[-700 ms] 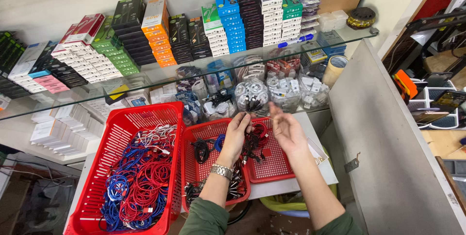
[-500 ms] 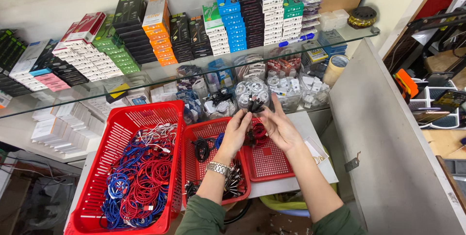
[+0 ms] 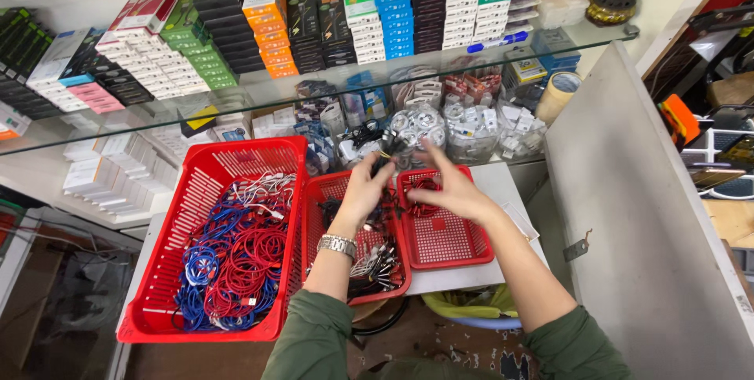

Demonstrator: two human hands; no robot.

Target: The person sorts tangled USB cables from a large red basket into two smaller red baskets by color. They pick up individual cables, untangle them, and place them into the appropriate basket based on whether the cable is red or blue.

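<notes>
My left hand (image 3: 363,190), with a metal watch on the wrist, is raised over the middle red basket (image 3: 316,191) and pinches a black cable (image 3: 385,158) at its fingertips. My right hand (image 3: 454,190) is close beside it, over the small right red basket (image 3: 471,250), with its fingers stretched towards the cable and blurred by motion. Whether it grips anything is unclear. Dark cables (image 3: 377,262) lie in the middle basket. A red cable (image 3: 424,188) lies in the small basket.
A large red basket (image 3: 169,301) on the left holds blue, red and white cables (image 3: 236,262). Bagged white chargers (image 3: 471,125) sit behind the baskets under a glass shelf (image 3: 259,97) stacked with boxes. A grey panel (image 3: 652,215) stands on the right.
Both hands have stayed over the two small baskets. The right hand has swung left towards the left hand, and the left fingers have lifted the black cable higher.
</notes>
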